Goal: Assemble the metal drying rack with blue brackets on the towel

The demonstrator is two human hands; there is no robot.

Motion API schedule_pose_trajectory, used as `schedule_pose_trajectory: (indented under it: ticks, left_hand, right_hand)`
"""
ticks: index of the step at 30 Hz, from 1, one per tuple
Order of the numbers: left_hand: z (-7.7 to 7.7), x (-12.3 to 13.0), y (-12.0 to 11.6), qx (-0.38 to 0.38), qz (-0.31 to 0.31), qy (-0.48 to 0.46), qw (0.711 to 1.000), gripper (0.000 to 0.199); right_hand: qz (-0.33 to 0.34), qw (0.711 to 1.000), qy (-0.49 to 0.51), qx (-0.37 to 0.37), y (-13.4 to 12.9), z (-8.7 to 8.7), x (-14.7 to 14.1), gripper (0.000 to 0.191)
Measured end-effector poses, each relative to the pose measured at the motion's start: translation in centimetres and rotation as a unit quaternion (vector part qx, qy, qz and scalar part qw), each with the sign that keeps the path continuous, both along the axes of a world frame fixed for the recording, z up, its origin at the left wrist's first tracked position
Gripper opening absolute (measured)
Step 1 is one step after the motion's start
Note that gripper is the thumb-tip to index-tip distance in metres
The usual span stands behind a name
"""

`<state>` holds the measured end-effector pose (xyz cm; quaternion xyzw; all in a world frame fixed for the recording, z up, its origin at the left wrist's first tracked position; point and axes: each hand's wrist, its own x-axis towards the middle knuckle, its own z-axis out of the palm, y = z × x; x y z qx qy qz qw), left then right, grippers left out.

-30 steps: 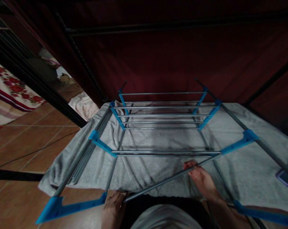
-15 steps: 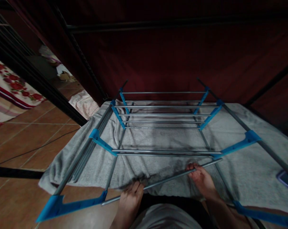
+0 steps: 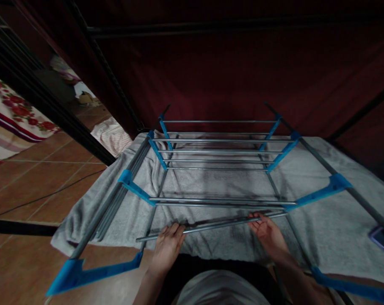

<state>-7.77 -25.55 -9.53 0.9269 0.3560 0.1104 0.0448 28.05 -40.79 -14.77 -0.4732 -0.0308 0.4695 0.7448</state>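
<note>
A loose grey metal tube (image 3: 215,226) lies across both my hands, its right end a little higher in view than its left. My left hand (image 3: 170,245) is closed over it towards its left end. Further right, my right hand (image 3: 267,233) grips it with thumb and fingers. Beyond the tube stands a rack frame of grey tubes with blue plastic brackets (image 3: 315,195). Several crossbars (image 3: 223,200) join the left and right brackets farther back. The tube's right end is close to the nearer right bracket; whether they touch I cannot tell.
A grey blanket (image 3: 207,182) lies under the rack. Several spare tubes (image 3: 112,212) lie along its left side. A phone-like dark object (image 3: 382,237) is at the right edge. Dark red curtains (image 3: 211,80) hang behind, and a thin cable (image 3: 52,194) crosses the tiled floor.
The left end of the held tube has moved up and away from the front left bracket, so the tube is nearer level. My left hand moved with it; my right hand barely shifted.
</note>
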Motion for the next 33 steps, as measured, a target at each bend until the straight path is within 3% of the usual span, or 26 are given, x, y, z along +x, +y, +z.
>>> schedule_pose_trajectory:
  ticks: [7, 17, 24, 33]
  left_hand:
    - [-1.5, 1.4, 0.1, -0.001, -0.007, -0.002, 1.000, 0.035]
    - [-0.4, 3.6, 0.1, -0.045, -0.073, -0.011, 0.996, 0.029]
    - [-0.4, 3.6, 1.3, -0.066, -0.064, -0.006, 0.996, 0.029]
    - [-0.7, 4.2, 1.3, -0.055, -0.071, -0.029, 0.996, 0.033]
  right_hand:
    - [0.034, 0.996, -0.076, -0.033, 0.3, -0.3, 0.2, 0.013]
    - [0.014, 0.999, -0.005, -0.045, 0.6, 0.2, 0.0, 0.016]
    - [0.011, 0.999, 0.046, -0.009, 0.4, 0.4, 0.5, 0.011]
    - [0.046, 0.994, 0.101, -0.022, 0.4, 1.0, 1.7, 0.012]
